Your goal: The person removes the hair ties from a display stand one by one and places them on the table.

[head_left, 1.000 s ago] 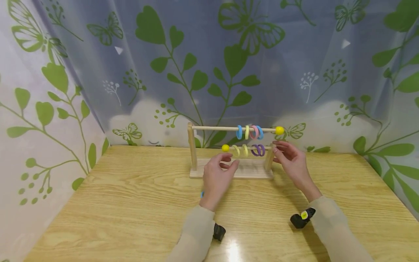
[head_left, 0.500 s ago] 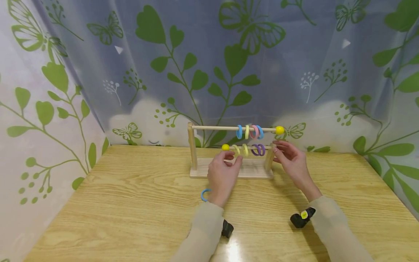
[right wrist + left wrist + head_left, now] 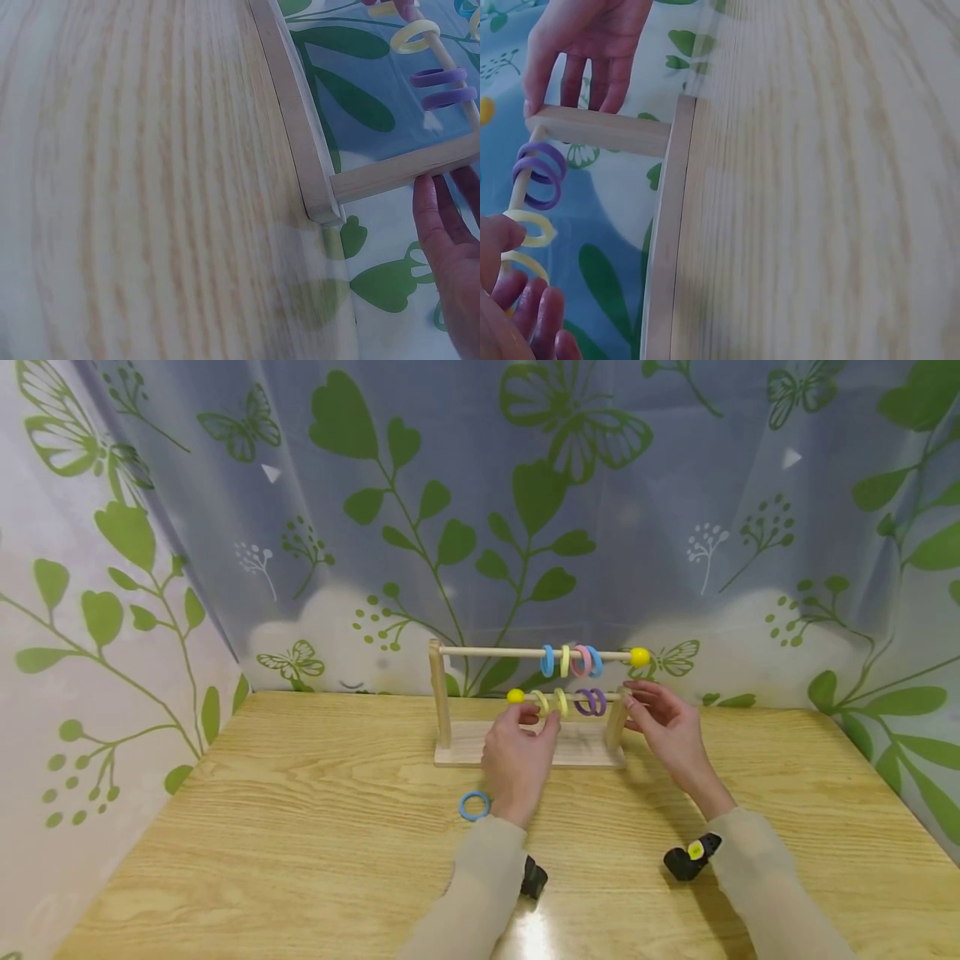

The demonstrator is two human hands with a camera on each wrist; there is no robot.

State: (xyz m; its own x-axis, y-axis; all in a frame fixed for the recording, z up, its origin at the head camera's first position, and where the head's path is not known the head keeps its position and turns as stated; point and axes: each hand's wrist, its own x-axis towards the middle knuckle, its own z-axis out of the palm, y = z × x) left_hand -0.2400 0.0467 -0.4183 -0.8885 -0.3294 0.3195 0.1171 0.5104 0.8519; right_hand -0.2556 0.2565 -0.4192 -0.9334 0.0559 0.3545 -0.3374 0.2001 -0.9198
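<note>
A wooden ring stand (image 3: 491, 743) stands on the table with two rods. My left hand (image 3: 517, 764) is at the lower rod's free end, its thumb and fingers either side of the left yellow ring (image 3: 541, 703). The thumb is close to the second yellow ring (image 3: 561, 702); whether it presses it is unclear. Two purple rings (image 3: 448, 97) hang farther right on that rod. My right hand (image 3: 670, 731) holds the top of the stand's right post (image 3: 604, 129) with thumb and fingertips. The upper rod bears a pink ring (image 3: 581, 661), a yellow one and two blue ones.
A loose blue ring (image 3: 474, 806) lies flat on the wooden table (image 3: 300, 827), beside my left wrist. Yellow balls cap the upper rod (image 3: 639, 657) and the lower rod (image 3: 515, 696). A patterned curtain (image 3: 450, 527) hangs behind the table.
My left hand has shifted right along the lower rod, its thumb nearing the second yellow ring. The loose blue ring is uncovered. My right hand stays at the post.
</note>
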